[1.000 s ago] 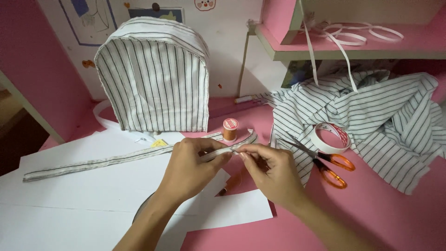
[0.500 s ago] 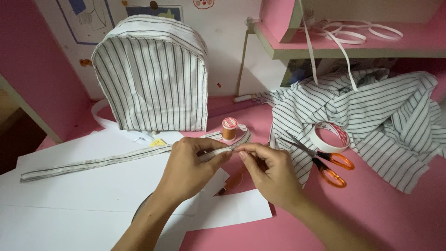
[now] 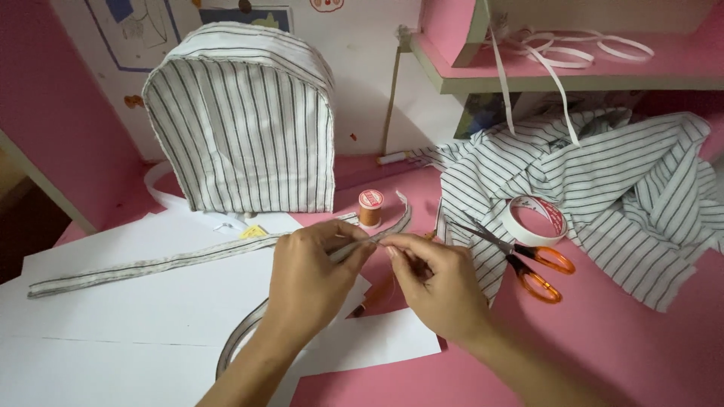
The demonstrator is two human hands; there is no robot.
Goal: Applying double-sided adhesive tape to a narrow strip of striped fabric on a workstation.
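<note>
Left hand (image 3: 309,275) and right hand (image 3: 437,283) are pinching a long folded striped fabric strip (image 3: 151,264), grips clenched on it. It is trailing left across white paper sheets (image 3: 136,316) on the pink desk (image 3: 618,347).

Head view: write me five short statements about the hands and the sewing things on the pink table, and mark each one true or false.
1. Both hands, left hand and right hand, pinch the long striped fabric strip. True.
2. The orange-handled scissors lie in the right hand. False: they lie on the table, apart from it.
3. The orange thread spool stands upright behind the hands. True.
4. The tape roll hangs on the shelf. False: it rests beside the scissors.
5. The striped domed cover lies flat on the paper. False: it stands upright.
</note>
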